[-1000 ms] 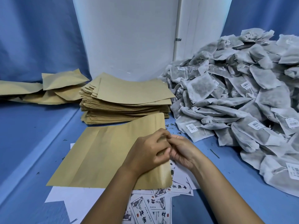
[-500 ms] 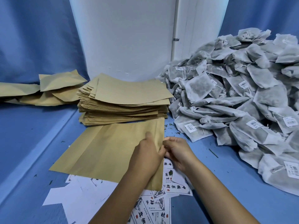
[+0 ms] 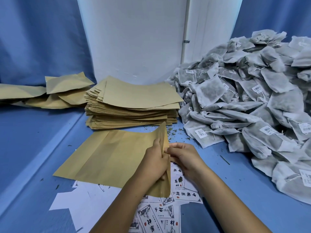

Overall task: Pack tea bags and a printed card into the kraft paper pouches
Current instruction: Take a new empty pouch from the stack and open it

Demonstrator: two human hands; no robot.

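Observation:
A flat kraft paper pouch (image 3: 107,158) lies in front of me on the blue table, its open mouth at the right edge. My left hand (image 3: 155,163) grips the upper layer of that mouth and lifts it. My right hand (image 3: 182,157) pinches the other layer at the same edge. Printed cards (image 3: 183,189) with black characters lie scattered under and below the pouch. A big heap of grey tea bags (image 3: 244,105) with white labels fills the right side.
A tall stack of empty kraft pouches (image 3: 134,105) stands behind the one I hold. Filled pouches (image 3: 55,91) lie at the far left. A white panel (image 3: 134,39) and blue curtains close the back. Tea crumbs dot the table.
The pouch has slid a little away from me, uncovering more cards. Its right edge has risen and the two layers have parted between my hands.

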